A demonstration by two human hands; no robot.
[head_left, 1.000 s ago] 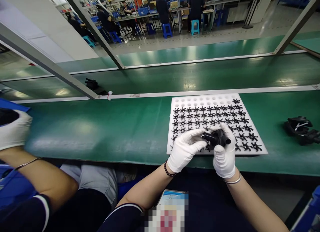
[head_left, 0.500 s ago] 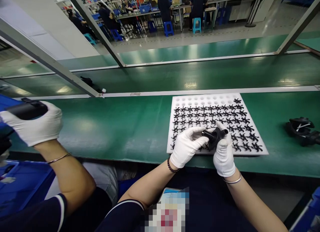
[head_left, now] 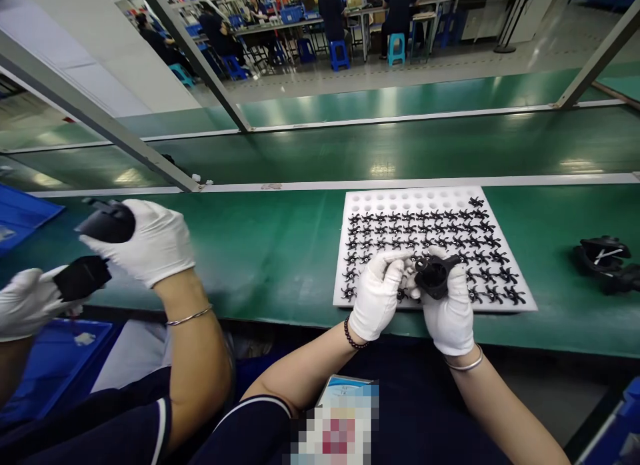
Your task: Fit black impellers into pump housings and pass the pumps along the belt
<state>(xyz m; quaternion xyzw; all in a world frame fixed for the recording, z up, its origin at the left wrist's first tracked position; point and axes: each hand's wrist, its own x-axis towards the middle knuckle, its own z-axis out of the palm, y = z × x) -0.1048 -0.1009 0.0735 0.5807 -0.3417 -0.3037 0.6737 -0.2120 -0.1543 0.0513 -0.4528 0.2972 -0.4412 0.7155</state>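
My right hand (head_left: 450, 308) in a white glove grips a black plastic housing (head_left: 434, 275) with its round opening turned up toward me. My left hand (head_left: 377, 295), also gloved, sits just left of the housing with its fingers pinched together near the housing's rim; what it pinches is too small to make out. Both hands hover over the near edge of a white foam tray (head_left: 520, 298) that carries several small black impellers (head_left: 493, 273) in rows. The tray's far row of holes is bare.
A co-worker's gloved hands (head_left: 145, 241) at the left hold black parts over the green bench (head_left: 260, 251). Blue bins (head_left: 55, 358) sit at the lower left. A black assembled part (head_left: 603, 258) lies at the right. A conveyor belt (head_left: 400, 145) runs behind.
I have tilted the housing so its opening faces up, and my left fingers have closed in at its rim. The co-worker's hands have moved right, onto the bench, with black parts.
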